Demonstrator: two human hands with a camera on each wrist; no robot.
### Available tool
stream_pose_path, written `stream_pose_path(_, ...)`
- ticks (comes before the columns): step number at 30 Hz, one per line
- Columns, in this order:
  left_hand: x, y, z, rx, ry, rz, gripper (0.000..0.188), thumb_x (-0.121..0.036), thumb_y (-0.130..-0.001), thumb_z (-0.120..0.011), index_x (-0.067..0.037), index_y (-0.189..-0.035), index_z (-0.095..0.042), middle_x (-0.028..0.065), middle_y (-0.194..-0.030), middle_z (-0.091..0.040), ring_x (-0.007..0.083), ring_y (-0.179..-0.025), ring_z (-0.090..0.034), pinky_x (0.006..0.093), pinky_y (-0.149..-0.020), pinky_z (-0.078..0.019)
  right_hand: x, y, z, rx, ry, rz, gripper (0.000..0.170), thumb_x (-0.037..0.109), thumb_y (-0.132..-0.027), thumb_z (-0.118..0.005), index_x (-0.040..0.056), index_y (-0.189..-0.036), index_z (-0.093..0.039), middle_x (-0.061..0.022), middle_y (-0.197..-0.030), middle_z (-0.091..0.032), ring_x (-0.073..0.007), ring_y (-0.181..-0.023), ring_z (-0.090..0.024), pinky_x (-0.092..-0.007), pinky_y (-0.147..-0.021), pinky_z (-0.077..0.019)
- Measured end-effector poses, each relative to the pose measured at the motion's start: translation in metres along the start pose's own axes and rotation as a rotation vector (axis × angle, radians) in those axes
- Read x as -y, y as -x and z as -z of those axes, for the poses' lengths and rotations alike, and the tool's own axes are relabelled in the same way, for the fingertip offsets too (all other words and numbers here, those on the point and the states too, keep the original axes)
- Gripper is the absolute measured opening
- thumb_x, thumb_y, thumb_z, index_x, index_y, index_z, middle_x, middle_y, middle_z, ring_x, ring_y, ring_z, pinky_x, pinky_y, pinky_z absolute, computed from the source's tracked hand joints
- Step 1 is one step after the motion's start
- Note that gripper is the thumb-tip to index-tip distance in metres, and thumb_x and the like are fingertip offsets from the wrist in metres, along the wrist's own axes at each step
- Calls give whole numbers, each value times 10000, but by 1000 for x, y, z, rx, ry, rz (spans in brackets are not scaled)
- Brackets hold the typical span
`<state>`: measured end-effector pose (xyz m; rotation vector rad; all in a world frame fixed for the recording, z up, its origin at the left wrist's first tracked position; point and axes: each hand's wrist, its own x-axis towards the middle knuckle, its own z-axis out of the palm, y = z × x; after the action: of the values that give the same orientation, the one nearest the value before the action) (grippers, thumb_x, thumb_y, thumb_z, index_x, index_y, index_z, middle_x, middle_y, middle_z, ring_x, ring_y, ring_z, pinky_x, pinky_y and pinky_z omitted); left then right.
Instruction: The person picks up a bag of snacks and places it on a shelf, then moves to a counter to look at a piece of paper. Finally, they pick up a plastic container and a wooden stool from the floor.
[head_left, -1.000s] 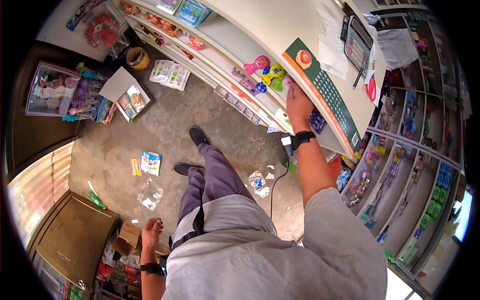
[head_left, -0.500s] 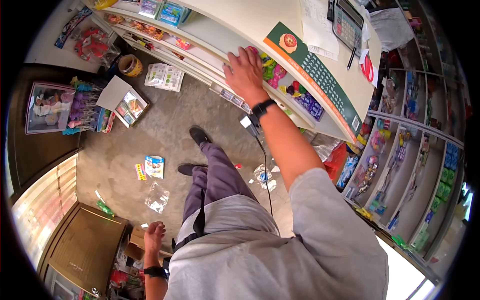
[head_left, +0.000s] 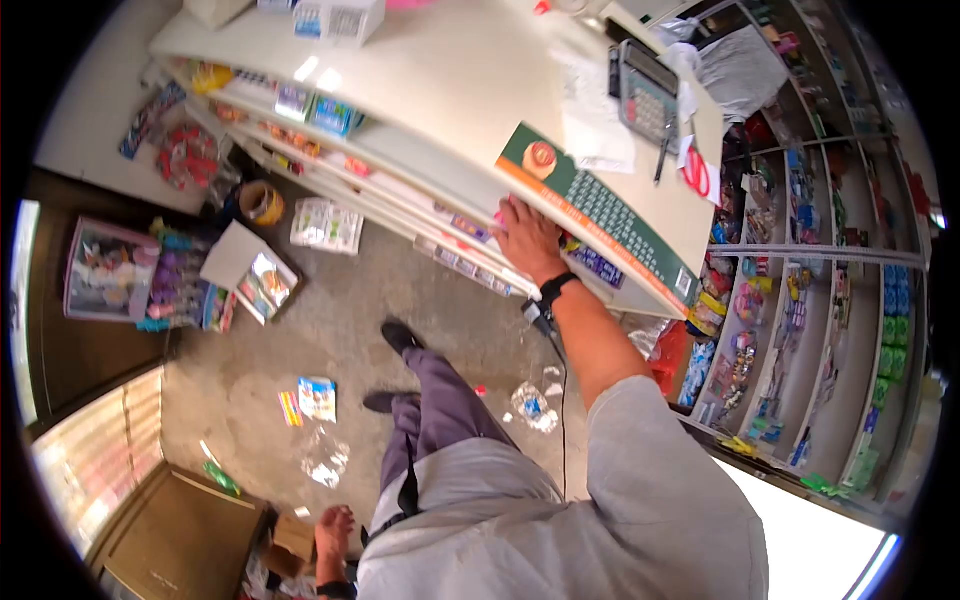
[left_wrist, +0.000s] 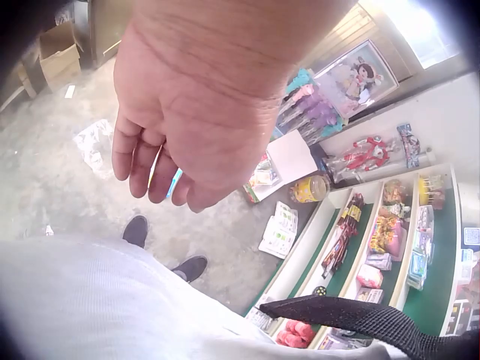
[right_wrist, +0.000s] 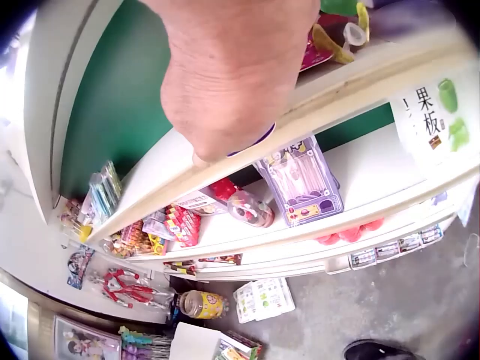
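The bright pink thing shows only as a small patch at your fingertips; its full shape is hidden. It sits at the counter's upper shelf, near the front edge. Your right hand reaches in over it, back of the hand up; you cannot tell from these views whether the fingers grip it or merely touch it. Just beside that hand, the right wrist view gives you a magenta piece and a clear little cup. One level down lies a purple-and-white package. Above your hand, a green sheet with an orange border lies along the countertop edge, and a grey calculator lies beyond. Your left hand hangs loosely curled, holding nothing, near a cardboard box.
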<state>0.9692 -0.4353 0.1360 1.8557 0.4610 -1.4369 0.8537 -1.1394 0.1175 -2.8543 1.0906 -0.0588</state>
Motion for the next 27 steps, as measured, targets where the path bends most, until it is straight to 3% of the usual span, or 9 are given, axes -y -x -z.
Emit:
stream_pose_path(3, 2, -16, 10, 32, -31, -39, 223, -280, -958, -642, -67, -1025, -654, 47, -919, -692, 146, -788, -651, 268, -665, -511, 13, 17, 22, -10, -7, -97, 559, 400, -923, -614, 58, -1360, -548, -166, -1440, -488, -377, -1342, -429, -504, -1128, -316)
stream_pose_path(5, -12, -29, 11, 32, -75, -59, 288, -302, -919, -667, -38, -1033, -658, 47, -905, -698, 144, -782, -672, 283, -657, -533, 30, 39, 40, -165, 120, 46, 558, 366, -905, -622, 68, -1366, -528, -182, -1397, -493, -380, -1317, -449, -554, -1044, -380)
stream_pose_path(7, -13, -54, 18, 97, -63, -133, 244, -257, -1010, -571, -41, -1101, -636, 81, -986, -697, 177, -804, -659, 302, -635, -519, 57, 67, 74, -139, -32, 167, 495, 338, -908, -617, 51, -1310, -582, -182, -1404, -500, -371, -1338, -441, -567, -1084, -346)
stream_pose_path(8, -10, -78, 27, 113, -122, -126, 372, -294, -988, -631, -55, -1272, -601, 98, -1095, -706, 193, -894, -682, 311, -697, -553, 70, 85, 93, -150, -108, 205, 459, 302, -896, -633, 46, -1276, -603, -183, -1391, -514, -371, -1327, -456, -555, -1088, -354)
stream_pose_path(11, -43, -115, 30, 270, -187, -235, 325, -280, -991, -609, -67, -1236, -616, 96, -1054, -708, 183, -852, -679, 298, -660, -544, 94, 113, 175, -239, -276, 263, 388, 215, -863, -670, 41, -1209, -640, -187, -1349, -546, -374, -1282, -500, -518, -1078, -392)
stream_pose_path(14, -83, -115, 5, 166, -261, -371, 307, -290, -908, -670, -16, -1045, -664, 58, -907, -700, 158, -797, -682, 296, -654, -541, 68, 119, 227, -406, -289, 153, 383, 172, -842, -692, 38, -1196, -637, -192, -1320, -564, -381, -1221, -541, -487, -1032, -438)
stream_pose_path(18, -190, -44, -67, 70, -267, -491, 294, -248, -921, -663, 0, -1077, -682, 86, -925, -713, 168, -829, -692, 290, -676, -551, -16, 71, 233, -517, -326, -97, 449, 235, -870, -695, 17, -1250, -596, -221, -1316, -561, -397, -1174, -549, -498, -972, -456)
stream_pose_path(22, -271, -7, -135, 37, -328, -606, 302, -256, -957, -638, 4, -1106, -670, 85, -965, -708, 182, -877, -690, 306, -751, -557, -75, 13, 215, -484, -173, -195, 525, 333, -890, -681, 11, -1294, -584, -254, -1373, -505, -413, -1281, -460, -514, -1077, -358)
stream_pose_path(27, -413, 56, -262, 116, -379, -880, 255, -202, -969, -632, 10, -1104, -676, 46, -898, -686, 108, -806, -614, 267, -732, -506, -82, -4, 207, -382, -179, -126, 553, 343, -880, -686, 14, -1310, -575, -263, -1418, -466, -448, -1325, -410, -526, -1129, -306)
